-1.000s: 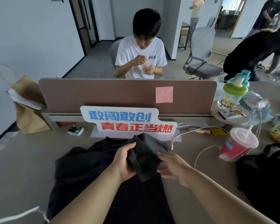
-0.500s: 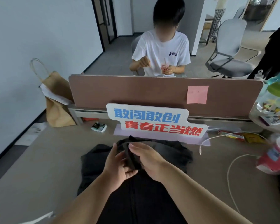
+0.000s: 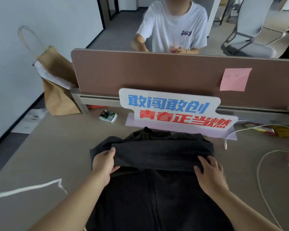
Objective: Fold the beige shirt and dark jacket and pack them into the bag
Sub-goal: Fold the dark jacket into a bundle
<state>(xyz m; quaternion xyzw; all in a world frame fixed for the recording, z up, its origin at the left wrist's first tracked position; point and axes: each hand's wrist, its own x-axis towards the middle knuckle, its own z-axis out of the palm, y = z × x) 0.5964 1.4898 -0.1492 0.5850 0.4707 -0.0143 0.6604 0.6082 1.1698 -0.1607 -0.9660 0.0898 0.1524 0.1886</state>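
Note:
The dark jacket lies front-up on the desk before me, its zip running down the middle. One sleeve is folded straight across the chest as a dark band. My left hand pinches the band's left end between thumb and fingers. My right hand lies on the band's right end, fingers curled over the cloth. A brown paper bag with cord handles stands at the desk's far left corner. No beige shirt is in view.
A brown desk divider with a pink sticky note and a slogan sign stands just behind the jacket. White cables trail at right. A small packet lies at the back. A person in a white T-shirt sits beyond.
The sleeve that both hands held bunched up over the jacket's middle has been spread flat across the chest. My hands moved apart to its two ends. The view shifted left and down.

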